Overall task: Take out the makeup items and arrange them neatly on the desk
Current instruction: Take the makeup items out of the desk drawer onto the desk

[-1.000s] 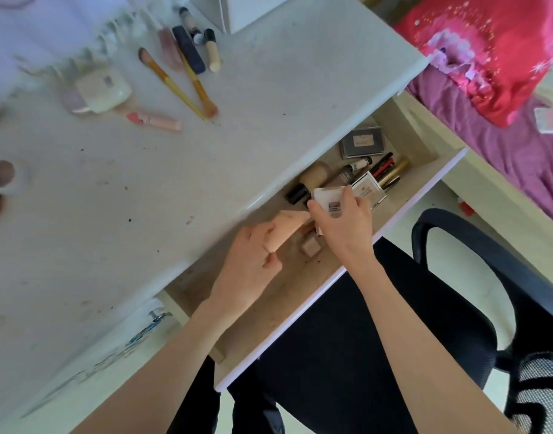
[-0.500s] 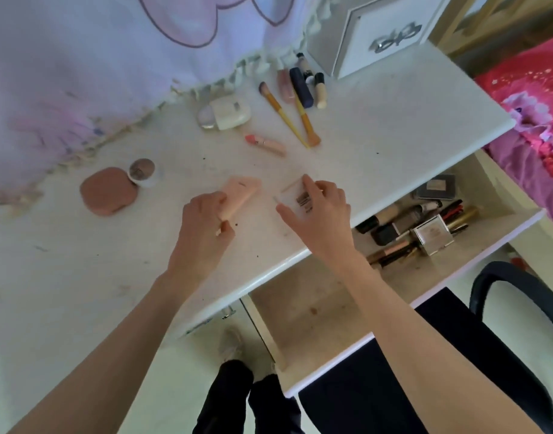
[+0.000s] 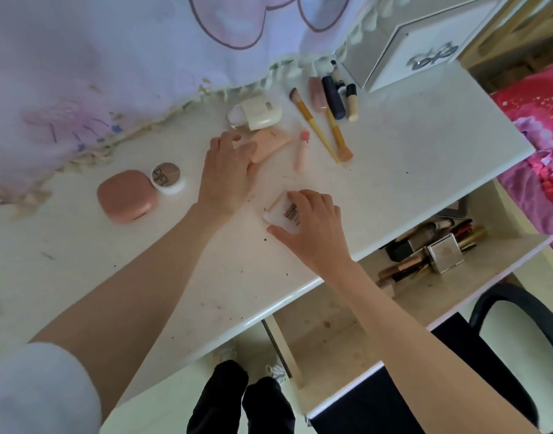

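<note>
The left hand (image 3: 226, 173) curls fingers and thumb around the near end of a peach tube (image 3: 270, 145) lying on the desk (image 3: 410, 158), its long axis running away toward the brushes (image 3: 323, 126). The right hand (image 3: 312, 223) pinches a white tube (image 3: 283, 213) flat against the desk. Half a second ago both tubes were nearer the desk edge.
</note>
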Available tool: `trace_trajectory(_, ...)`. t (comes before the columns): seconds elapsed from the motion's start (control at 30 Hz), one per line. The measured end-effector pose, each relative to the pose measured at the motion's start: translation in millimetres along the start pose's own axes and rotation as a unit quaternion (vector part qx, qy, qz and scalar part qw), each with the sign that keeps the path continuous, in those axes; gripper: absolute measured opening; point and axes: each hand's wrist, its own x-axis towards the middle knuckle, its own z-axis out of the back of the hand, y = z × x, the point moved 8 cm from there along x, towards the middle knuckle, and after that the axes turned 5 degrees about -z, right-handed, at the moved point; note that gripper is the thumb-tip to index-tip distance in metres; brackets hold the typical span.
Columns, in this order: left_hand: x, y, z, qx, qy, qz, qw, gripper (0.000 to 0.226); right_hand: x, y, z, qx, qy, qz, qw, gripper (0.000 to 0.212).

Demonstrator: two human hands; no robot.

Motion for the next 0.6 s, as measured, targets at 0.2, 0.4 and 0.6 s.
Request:
trace_trajectory(0.2, -63, 15, 22, -0.083, -0.032, -0.018, 0.996, 0.032, -13, 30, -19, -0.002, 0.042, 0.017, 0.999, 0.067)
trace_trajectory(0.4, -159, 45, 20, -0.066, -0.023, 0.062, 0.996, 0.033, -37, 66, -34, 0.077, 0.081, 0.049, 0.993, 0.055)
trace_trajectory(0.6, -204, 69, 9, 0.045, 0.058, 0.123, 0.99, 0.059, -40, 96, -54, 0.025, 0.101, 0.106, 0.989, 0.051)
